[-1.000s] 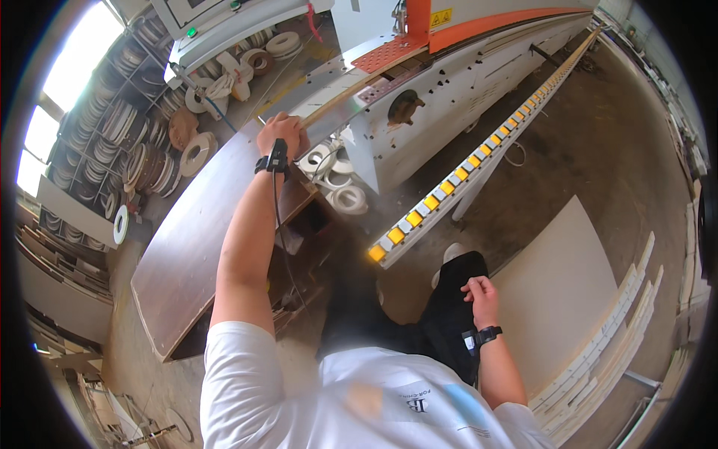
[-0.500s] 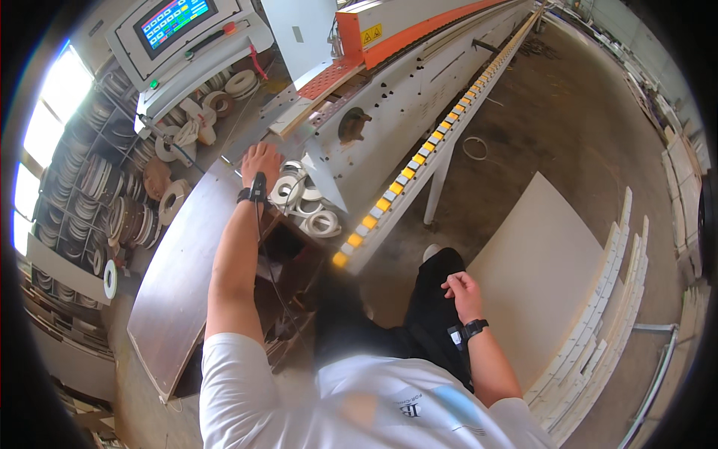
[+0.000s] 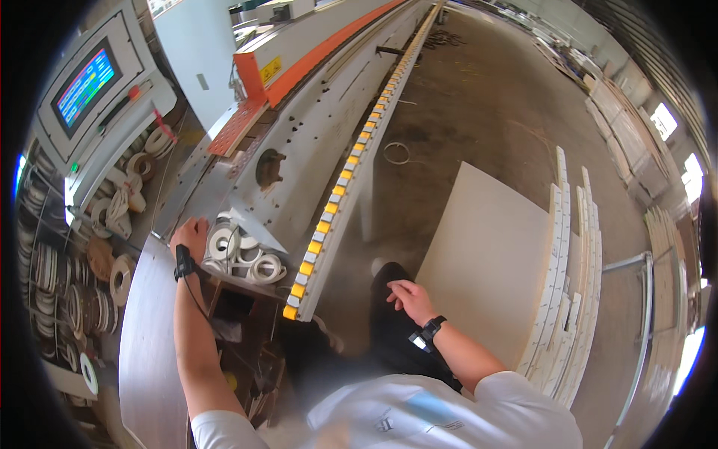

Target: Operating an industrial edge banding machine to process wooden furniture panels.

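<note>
My left hand rests at the far end of the long brown tabletop, beside the grey metal bed of the machine. It appears to hold nothing; its fingers point forward and show only in part. Several rolls of white edging tape lie just right of it. My right hand hangs in the air in front of my dark trousers, holding nothing, its fingers loosely bent and apart. A dark band with a small device sits on each wrist.
A long machine with an orange stripe runs away ahead, with a control screen at left. A rail of yellow and grey rollers ends near my legs. At right, a large pale panel leans near stacked white-edged boards. Shelves hold more tape rolls.
My view has turned to the right. The pale board strip beside the red perforated pad no longer juts out towards my left hand. My right hand's fingers have straightened somewhat.
</note>
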A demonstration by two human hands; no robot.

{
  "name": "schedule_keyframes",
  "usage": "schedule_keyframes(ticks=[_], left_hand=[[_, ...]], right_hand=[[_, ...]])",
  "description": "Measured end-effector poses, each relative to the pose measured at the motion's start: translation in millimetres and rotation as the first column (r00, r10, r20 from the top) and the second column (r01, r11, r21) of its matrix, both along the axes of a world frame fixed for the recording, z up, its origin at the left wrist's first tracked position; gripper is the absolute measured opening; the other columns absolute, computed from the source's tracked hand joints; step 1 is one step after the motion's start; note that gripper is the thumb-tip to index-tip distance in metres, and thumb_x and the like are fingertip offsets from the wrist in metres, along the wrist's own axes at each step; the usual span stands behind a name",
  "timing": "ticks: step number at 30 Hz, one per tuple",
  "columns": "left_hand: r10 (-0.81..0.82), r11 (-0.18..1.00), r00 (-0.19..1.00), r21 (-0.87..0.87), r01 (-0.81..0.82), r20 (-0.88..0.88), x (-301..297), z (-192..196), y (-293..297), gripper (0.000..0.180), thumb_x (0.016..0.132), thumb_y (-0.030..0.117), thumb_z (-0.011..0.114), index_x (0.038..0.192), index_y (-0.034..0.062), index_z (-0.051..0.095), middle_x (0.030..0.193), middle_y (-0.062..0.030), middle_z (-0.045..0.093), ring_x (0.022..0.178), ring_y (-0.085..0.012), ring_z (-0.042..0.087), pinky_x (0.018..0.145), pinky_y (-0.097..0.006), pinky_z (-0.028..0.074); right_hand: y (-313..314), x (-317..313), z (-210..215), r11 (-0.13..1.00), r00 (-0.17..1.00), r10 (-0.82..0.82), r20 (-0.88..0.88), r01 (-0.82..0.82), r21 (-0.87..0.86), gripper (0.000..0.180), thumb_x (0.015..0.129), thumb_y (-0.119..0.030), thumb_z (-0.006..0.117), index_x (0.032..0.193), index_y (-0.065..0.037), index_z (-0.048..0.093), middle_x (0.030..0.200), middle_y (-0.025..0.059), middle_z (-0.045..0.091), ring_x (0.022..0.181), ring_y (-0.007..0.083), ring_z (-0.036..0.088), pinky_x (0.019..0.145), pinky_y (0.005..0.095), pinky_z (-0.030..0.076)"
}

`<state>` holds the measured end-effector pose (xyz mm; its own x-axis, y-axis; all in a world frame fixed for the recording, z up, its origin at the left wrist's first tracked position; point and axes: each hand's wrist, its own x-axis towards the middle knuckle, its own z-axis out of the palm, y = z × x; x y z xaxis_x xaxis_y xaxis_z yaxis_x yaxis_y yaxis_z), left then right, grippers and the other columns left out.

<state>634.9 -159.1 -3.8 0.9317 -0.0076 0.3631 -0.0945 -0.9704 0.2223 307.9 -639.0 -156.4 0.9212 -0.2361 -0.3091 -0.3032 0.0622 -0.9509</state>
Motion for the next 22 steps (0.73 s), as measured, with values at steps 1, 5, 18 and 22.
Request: schedule_keyframes(ticks=[1,5,18,22], left_hand=[[-0.003,1.000,1.000,0.008,0.003,-0.002,-1.8,-1.6,-2.5,0.046,0.101,0.048,0.059,0.086,0.0062,0.070,0.088,-0.0212,0.072,0.087,-0.0464,0.068,0.075,-0.056,0.051],[0.014,1.000,0.997,0.011,-0.014,-0.079,-3.6,3.5,-10.2,0.048,0.104,0.049,0.055,0.090,0.0056,0.071,0.093,-0.0221,0.073,0.092,-0.0468,0.068,0.079,-0.055,0.052],[-0.025,1.000,1.000,-0.011,0.024,-0.007,-2.0,-5.3,-4.3,0.042,0.102,0.045,0.058,0.090,0.0066,0.070,0.092,-0.0220,0.073,0.090,-0.0465,0.068,0.078,-0.056,0.051],[-0.040,0.999,0.999,-0.035,0.039,-0.010,-6.4,-1.4,-4.5,0.042,0.102,0.044,0.058,0.090,0.0061,0.069,0.091,-0.0221,0.072,0.091,-0.0459,0.068,0.078,-0.056,0.051]], right_hand=[[0.9,-0.9,0.8,1.000,0.999,0.000,-0.032,0.000,0.010,0.031,0.109,-0.028,0.062,0.124,-0.003,0.073,0.091,0.0057,0.076,0.070,0.0082,0.062,0.065,0.0244,0.053],[-0.6,-4.7,1.5,0.999,0.998,0.010,-0.059,-0.012,-0.037,0.031,0.110,-0.027,0.060,0.125,-0.004,0.073,0.091,0.0059,0.076,0.070,0.0079,0.062,0.064,0.0242,0.054],[1.1,-8.2,5.0,0.991,0.996,0.037,-0.076,-0.047,-0.128,0.027,0.109,-0.029,0.062,0.110,-0.005,0.074,0.086,0.0043,0.075,0.069,0.0094,0.063,0.065,0.0259,0.053],[2.6,-9.9,7.7,0.991,0.998,0.027,-0.049,-0.034,-0.130,0.029,0.108,-0.032,0.063,0.109,-0.005,0.074,0.086,0.0040,0.075,0.069,0.0094,0.064,0.066,0.0258,0.053]])
